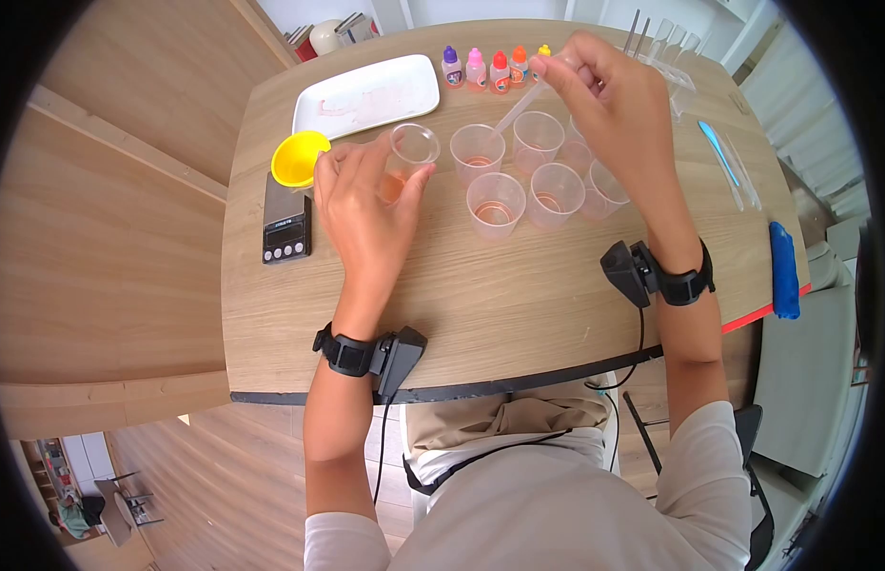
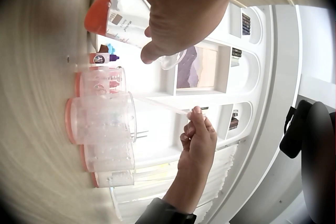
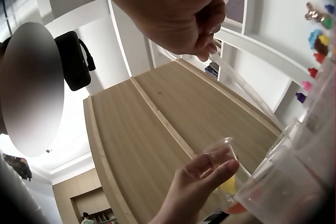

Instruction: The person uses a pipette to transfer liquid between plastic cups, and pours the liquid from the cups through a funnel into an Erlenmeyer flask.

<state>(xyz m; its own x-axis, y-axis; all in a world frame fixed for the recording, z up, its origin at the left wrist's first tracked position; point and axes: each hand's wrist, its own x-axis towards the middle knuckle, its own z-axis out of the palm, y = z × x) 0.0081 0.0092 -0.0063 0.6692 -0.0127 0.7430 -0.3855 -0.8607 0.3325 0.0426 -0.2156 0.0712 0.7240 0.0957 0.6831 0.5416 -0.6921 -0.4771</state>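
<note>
My left hand grips a clear conical flask with orange liquid at its bottom, thumb on one side and fingers on the other. The flask leans a little towards the cups. Above the cups, my right hand pinches the upper end of a slim translucent plastic stick. Its lower end reaches down to a clear plastic cup in the back row. Several more such cups, among them a front cup, stand close together with pinkish-orange liquid low inside. My right hand and forearm partly hide the rightmost ones.
Left of the flask are a yellow cup and a digital scale. Behind stand a white tray and several small dye bottles. Test tubes occupy the back right; a blue stick and a rolled blue cloth lie right.
</note>
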